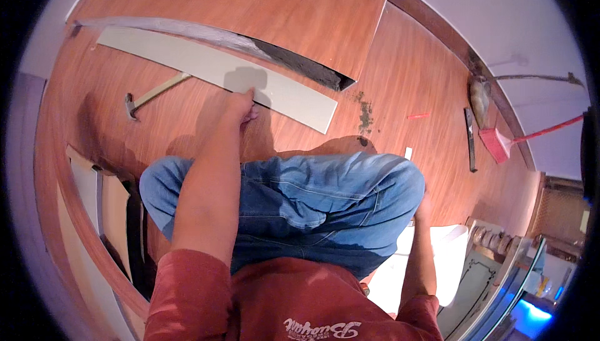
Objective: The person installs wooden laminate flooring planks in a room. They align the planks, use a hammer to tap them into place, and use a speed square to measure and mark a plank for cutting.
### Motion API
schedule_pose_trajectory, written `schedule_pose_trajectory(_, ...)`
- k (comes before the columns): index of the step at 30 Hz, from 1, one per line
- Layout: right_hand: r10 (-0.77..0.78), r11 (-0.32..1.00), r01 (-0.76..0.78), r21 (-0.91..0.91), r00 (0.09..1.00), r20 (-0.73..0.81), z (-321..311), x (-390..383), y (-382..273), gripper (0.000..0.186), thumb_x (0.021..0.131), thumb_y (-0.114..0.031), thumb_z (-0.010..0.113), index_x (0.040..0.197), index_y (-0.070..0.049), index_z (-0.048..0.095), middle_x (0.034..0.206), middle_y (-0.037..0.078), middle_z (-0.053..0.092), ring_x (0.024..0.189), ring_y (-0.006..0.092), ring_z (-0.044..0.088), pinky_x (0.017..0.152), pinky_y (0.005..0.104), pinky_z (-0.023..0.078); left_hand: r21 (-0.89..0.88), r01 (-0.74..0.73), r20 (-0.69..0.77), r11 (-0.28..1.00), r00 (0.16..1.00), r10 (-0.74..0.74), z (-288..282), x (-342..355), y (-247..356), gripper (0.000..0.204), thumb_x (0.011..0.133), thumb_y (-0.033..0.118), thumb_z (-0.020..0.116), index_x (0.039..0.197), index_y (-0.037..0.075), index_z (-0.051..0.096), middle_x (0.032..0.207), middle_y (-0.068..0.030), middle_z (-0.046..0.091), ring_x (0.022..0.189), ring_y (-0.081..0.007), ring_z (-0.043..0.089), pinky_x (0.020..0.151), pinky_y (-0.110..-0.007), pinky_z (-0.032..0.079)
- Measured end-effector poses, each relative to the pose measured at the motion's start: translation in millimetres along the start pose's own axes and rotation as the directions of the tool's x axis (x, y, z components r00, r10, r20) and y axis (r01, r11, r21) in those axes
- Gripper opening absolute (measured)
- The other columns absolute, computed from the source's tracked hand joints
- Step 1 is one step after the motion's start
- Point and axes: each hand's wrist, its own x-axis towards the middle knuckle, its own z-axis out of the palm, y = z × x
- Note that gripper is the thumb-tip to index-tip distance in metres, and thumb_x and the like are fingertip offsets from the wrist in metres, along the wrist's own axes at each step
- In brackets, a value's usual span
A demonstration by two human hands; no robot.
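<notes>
My left hand [245,107] grips the near edge of a long, pale greenish-grey board [187,56], with the fingers curled at its edge. The board lies at a slant beside a narrow opening [294,65] in the wood-grain surface, where a grey strip and a dark hollow show. A hammer [156,95] with a light handle rests to the left, its handle end beside the board. My right forearm [422,253] runs down past my right knee; the knee hides most of that hand, so its fingers cannot be made out.
Dark crumbs [365,115] lie scattered right of the board. A thin red stick [418,116], a black bar [470,140], a red broom [495,145] and a straw-coloured brush [480,100] are farther right. Cut panels [112,216] lean at lower left. A white sheet [447,260] lies at lower right.
</notes>
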Motion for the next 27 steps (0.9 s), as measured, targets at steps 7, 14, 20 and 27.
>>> schedule_pose_trajectory(7, 0.074, 0.925, -0.135, 0.355, 0.981, 0.179, 69, 6, 50, 0.037, 0.106, -0.024, 0.059, 0.135, 0.0, 0.061, 0.105, 0.025, 0.073, 0.094, 0.0369, 0.073, 0.077, 0.048, 0.056, 0.808, -0.394, 0.083, 0.438, 0.813, 0.577, -39, -51, 87, 0.054, 0.101, 0.047, 0.057, 0.114, -0.003, 0.074, 0.125, -0.0274, 0.07, 0.119, -0.0444, 0.065, 0.103, -0.051, 0.05)
schedule_pose_trajectory(14, 0.095, 0.936, -0.141, 0.322, 0.984, 0.152, 23, 17, 15, 0.037, 0.106, -0.023, 0.057, 0.137, -0.002, 0.06, 0.097, 0.022, 0.073, 0.087, 0.0328, 0.071, 0.075, 0.0459, 0.056, 0.333, -0.808, 0.08, 0.486, 0.538, 0.839, -63, -259, 146, 0.036, 0.102, 0.037, 0.058, 0.111, 0.005, 0.074, 0.1, -0.0199, 0.075, 0.1, -0.0375, 0.072, 0.091, -0.05, 0.054)
schedule_pose_trajectory(20, -0.321, 0.946, 0.321, 0.038, 0.947, -0.009, -99, 9, -141, 0.037, 0.106, -0.023, 0.055, 0.138, -0.004, 0.059, 0.09, 0.019, 0.072, 0.08, 0.0294, 0.07, 0.072, 0.0441, 0.055, 0.439, -0.834, 0.344, 0.333, 0.499, 0.795, -32, -212, 60, 0.023, 0.1, 0.026, 0.059, 0.107, 0.006, 0.068, 0.098, -0.0134, 0.071, 0.095, -0.0329, 0.071, 0.08, -0.046, 0.056)
schedule_pose_trajectory(27, -0.676, 0.38, 0.909, -0.171, 0.399, 0.62, -156, -110, -378, 0.036, 0.096, -0.014, 0.068, 0.131, -0.009, 0.066, 0.113, 0.024, 0.072, 0.099, 0.0411, 0.072, 0.085, 0.0461, 0.059, 0.402, -0.891, 0.221, -0.21, -0.129, 0.967, 51, -219, 29, 0.026, 0.093, 0.016, 0.058, 0.115, 0.005, 0.065, 0.107, -0.0178, 0.07, 0.103, -0.0308, 0.072, 0.081, -0.052, 0.058)
